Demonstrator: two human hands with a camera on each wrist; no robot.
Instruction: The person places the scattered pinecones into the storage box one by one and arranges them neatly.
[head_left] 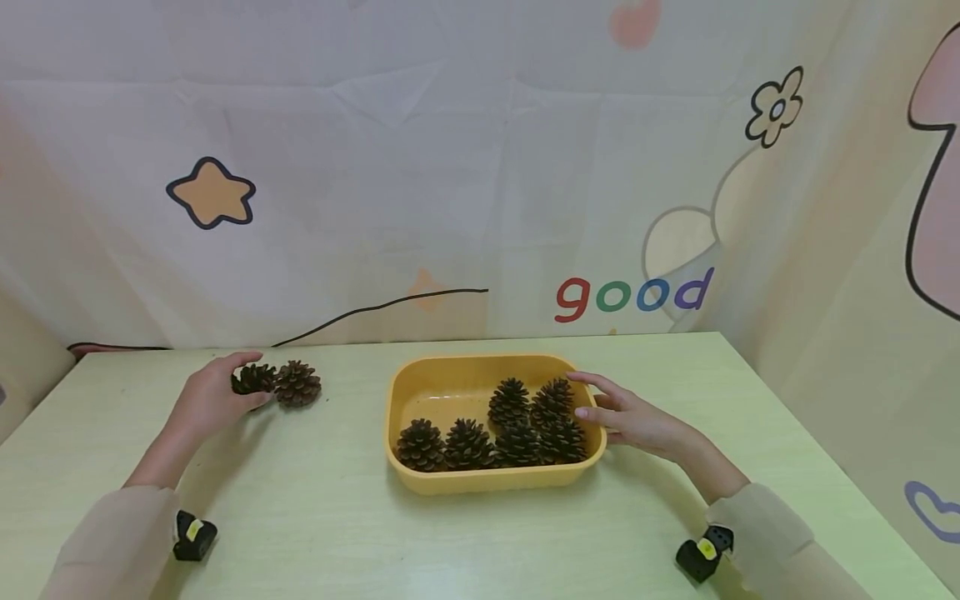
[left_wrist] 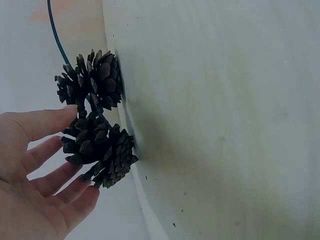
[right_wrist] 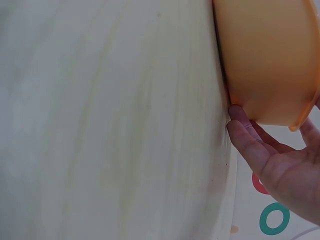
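Observation:
On the left of the table, my left hand holds a brown pine cone between thumb and fingers. A second pine cone sits right beside it, overlapping it in the left wrist view. At the middle stands a yellow plastic basin with several pine cones in it, mostly along its front and right. My right hand grips the basin's right side, with its thumb and a finger over the rim. The right wrist view shows other fingers low against the outer wall.
The pale green table meets a printed cloth backdrop right behind the left pine cones. Another cloth wall runs along the right edge. Each sleeve has a small black device at the wrist.

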